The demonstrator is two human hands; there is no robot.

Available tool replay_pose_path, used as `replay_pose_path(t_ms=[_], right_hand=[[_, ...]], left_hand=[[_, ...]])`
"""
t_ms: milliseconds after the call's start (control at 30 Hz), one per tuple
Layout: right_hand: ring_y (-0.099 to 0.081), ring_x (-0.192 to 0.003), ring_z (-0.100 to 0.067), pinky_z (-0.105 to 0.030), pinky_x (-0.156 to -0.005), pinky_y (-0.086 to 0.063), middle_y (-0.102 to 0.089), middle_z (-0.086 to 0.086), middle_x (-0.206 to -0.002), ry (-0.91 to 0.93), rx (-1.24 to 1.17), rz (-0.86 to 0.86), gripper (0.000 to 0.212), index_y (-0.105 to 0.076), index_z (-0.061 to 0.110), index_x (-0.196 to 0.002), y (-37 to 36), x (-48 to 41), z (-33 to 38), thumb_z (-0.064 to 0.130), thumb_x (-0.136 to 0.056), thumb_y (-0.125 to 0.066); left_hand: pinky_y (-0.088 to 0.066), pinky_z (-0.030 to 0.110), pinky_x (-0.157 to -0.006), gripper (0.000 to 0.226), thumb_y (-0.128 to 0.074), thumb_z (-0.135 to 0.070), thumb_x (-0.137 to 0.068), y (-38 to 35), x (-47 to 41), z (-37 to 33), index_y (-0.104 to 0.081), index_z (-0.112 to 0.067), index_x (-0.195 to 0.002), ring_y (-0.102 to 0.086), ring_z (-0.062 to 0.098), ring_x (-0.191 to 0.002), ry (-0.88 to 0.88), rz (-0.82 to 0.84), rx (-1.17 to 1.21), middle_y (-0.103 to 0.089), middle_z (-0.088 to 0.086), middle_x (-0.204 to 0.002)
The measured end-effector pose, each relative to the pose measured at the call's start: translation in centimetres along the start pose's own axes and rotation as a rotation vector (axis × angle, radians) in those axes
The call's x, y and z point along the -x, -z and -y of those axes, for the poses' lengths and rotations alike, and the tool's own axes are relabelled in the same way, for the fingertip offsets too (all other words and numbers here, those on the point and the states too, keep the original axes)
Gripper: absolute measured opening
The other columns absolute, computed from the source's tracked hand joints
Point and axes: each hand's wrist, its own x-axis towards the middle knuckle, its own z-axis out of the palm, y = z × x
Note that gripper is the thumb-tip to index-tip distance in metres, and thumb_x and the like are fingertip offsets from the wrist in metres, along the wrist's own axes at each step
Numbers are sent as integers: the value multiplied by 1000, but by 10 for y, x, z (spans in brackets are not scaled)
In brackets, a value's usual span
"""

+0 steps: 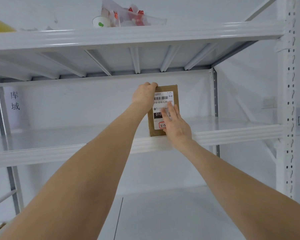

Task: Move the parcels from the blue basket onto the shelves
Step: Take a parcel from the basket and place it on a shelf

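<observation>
both hands steady one brown parcel (163,108) upright on the middle shelf (232,134). left hand (145,94) grips its top corner so it does not fall, i think; right hand (176,125) lies flat, fingers straight, on the label (163,101).

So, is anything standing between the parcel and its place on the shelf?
Nothing visible does. The parcel already stands upright on the middle shelf; the left hand grips its top corner and the right hand presses flat fingers against its label.
</observation>
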Motion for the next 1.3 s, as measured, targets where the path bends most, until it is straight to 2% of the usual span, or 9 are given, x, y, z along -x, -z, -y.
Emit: replay_pose_path(t_ms=[67,200,367,767,1000,1133,1200,1300], right_hand=[[1,-149,-13,-31,-101,-41,18,6,-160,-37,-50,14,75,1,26,-154,-2,-3,1,6,-99,-46],[11,-149,-16,-31,-103,-38,22,6,-160,-27,-11,26,78,1,25,-155,-10,-11,1,1,-96,-44],[10,-149,-18,-33,-106,-36,20,4,-160,-38,-15,25,73,-3,24,-155,-19,-20,0,6,-98,-43],[-8,-148,-20,-37,-105,-38,13,1,-161,-67,-33,78,59,-17,23,-154,-24,-38,0,17,-101,-41],[-19,-145,-25,-38,-106,-37,6,-2,-162,-88,-8,87,56,-20,23,-153,-27,-40,1,20,-101,-41],[-20,-143,-26,-39,-107,-34,-5,-9,-159,-89,-6,38,52,-26,20,-150,-22,-32,2,26,-101,-42],[-20,-142,-27,-39,-108,-32,-10,-11,-158,-85,8,12,51,-29,19,-148,-20,-26,2,28,-100,-43],[-24,-139,-28,-39,-107,-32,-17,-11,-154,-68,9,-51,51,-32,18,-145,-18,-13,-1,29,-97,-47]], left_hand=[[-50,37,-86,49,-52,0,-91,-4,-4,2,-44,-17,-135,-51,27,-114,3,2,-4,-53,8,-124],[-48,36,-84,47,-50,1,-91,-14,-10,5,-45,-15,-135,-51,27,-113,-2,0,-11,-53,9,-123],[-49,37,-86,48,-50,2,-90,-24,-19,10,-44,-15,-135,-51,28,-114,-4,16,-9,-52,10,-123],[-46,35,-84,50,-49,4,-90,-41,-36,20,-42,-14,-136,-51,28,-115,-19,72,13,-50,11,-126],[-44,36,-96,54,-51,2,-90,-42,-40,27,-38,-12,-140,-45,28,-123,-77,119,27,-46,11,-133],[-30,39,-112,69,-50,3,-90,-38,-26,26,-21,-15,-150,-19,24,-143,-107,97,10,-23,6,-155],[-34,39,-108,67,-50,0,-90,-38,-11,22,-23,-16,-149,-23,24,-142,-83,70,-3,-22,6,-155],[-45,39,-93,53,-48,-8,-92,-39,19,14,-35,-16,-143,-38,24,-130,-43,39,-14,-33,5,-145]])
